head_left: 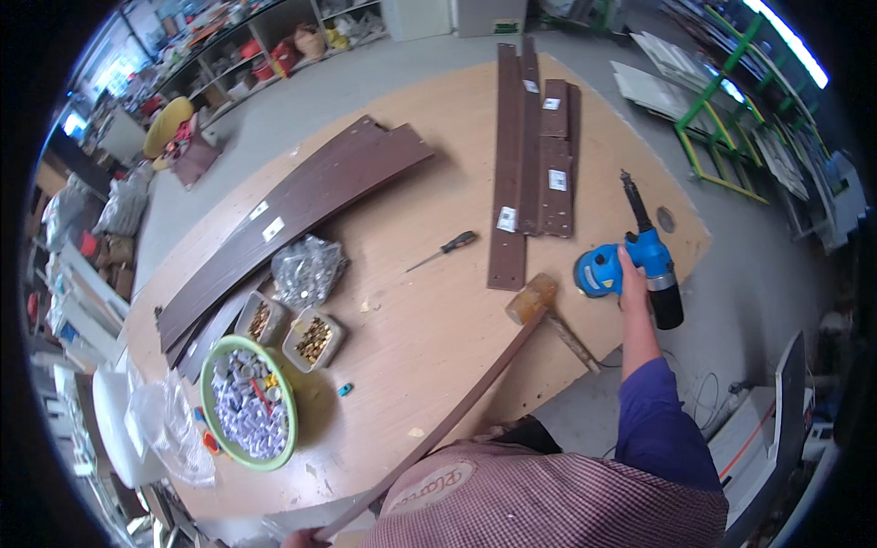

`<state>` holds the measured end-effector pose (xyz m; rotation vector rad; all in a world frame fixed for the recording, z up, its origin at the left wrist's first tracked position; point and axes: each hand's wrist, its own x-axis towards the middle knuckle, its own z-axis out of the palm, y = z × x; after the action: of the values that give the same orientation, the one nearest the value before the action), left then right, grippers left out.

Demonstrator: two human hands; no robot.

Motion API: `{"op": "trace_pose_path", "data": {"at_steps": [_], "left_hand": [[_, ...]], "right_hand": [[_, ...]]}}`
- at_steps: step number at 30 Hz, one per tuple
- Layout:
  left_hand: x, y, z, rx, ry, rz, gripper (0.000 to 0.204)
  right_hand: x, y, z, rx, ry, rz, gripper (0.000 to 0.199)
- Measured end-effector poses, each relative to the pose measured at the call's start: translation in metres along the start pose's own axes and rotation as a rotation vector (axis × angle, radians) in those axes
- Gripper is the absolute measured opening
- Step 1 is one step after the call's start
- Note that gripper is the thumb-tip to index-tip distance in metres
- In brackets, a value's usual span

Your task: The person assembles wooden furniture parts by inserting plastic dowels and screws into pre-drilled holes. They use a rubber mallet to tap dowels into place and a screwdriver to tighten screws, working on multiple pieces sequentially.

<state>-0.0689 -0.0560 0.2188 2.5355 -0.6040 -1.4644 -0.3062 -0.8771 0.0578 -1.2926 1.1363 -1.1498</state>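
Pale plywood forms the bench (411, 329), smooth and matte. Nearest, the left hand (301, 539), barely visible at the lower edge, seems to grip a long thin dark strip (448, 425) slanting up toward a wooden mallet (539, 306). Beside it sits a round green bowl (248, 402) of small parts. Farther right, the right hand (632, 279) is closed around a blue drill (639, 265). Beyond lie flat dark brown boards (530, 155).

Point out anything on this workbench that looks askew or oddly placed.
A long dark strip lies slantwise, running off the near edge of the table toward the left hand. The mallet sits at the table's edge, handle overhanging. The right hand grips a blue drill.
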Motion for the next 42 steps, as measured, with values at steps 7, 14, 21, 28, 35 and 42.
{"op": "trace_pose_path", "data": {"at_steps": [7,14,21,28,35,42], "left_hand": [[-0.018,0.032,-0.072,0.216,0.438,-0.080,0.033],[-0.025,0.052,-0.150,0.520,0.505,0.054,0.041],[-0.007,0.067,-0.216,0.683,1.212,0.060,0.039],[0.107,0.100,-0.115,-0.043,0.945,0.399,0.050],[0.171,0.143,0.000,-0.504,0.547,0.458,0.030],[0.228,0.138,0.003,-0.494,0.483,0.444,0.026]], "right_hand": [[-0.135,-0.011,0.050,-0.679,-0.042,-0.302,0.065],[-0.249,-0.066,0.148,-0.780,-1.278,-0.678,0.050],[-0.268,-0.090,0.186,-0.732,-1.049,-0.557,0.055],[-0.202,-0.109,0.296,-1.041,-0.751,-0.420,0.054],[-0.111,-0.133,0.422,-1.220,-0.897,-0.544,0.058],[-0.079,-0.116,0.544,-1.093,-0.946,-0.968,0.043]]}}
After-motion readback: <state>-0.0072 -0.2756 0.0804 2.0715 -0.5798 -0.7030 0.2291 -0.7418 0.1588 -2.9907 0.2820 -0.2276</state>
